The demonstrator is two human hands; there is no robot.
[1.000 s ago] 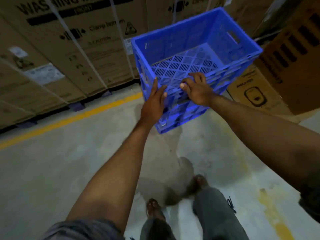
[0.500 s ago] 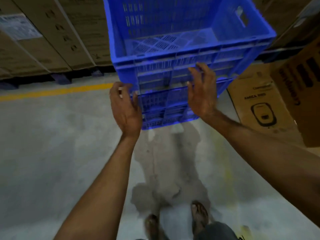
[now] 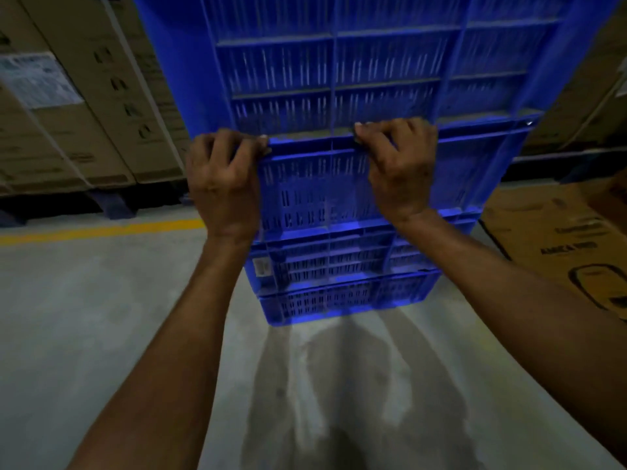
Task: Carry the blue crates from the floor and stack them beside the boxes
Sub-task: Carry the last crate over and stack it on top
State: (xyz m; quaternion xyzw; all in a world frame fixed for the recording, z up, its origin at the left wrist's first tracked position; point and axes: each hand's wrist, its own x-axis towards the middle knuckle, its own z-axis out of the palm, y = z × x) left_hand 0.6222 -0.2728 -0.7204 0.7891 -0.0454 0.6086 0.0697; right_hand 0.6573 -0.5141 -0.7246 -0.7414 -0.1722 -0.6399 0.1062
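A stack of several blue slatted plastic crates stands on the concrete floor straight ahead. The top crate fills the upper part of the view, and its rim is out of frame. My left hand and my right hand are both pressed on the near side of the stack. Their fingers curl over the rim of the second crate, right where the top crate sits in it. The left hand is at that crate's left corner and the right hand is near its middle.
Tall strapped cardboard boxes on dark pallets line the back left behind a yellow floor line. A printed cardboard box stands close to the right of the stack. More boxes rise at the back right. Grey floor lies in front.
The stack has come much closer and fills more of the view. Both hands went from lying flat with open fingers on the crate side to curled on a crate rim.
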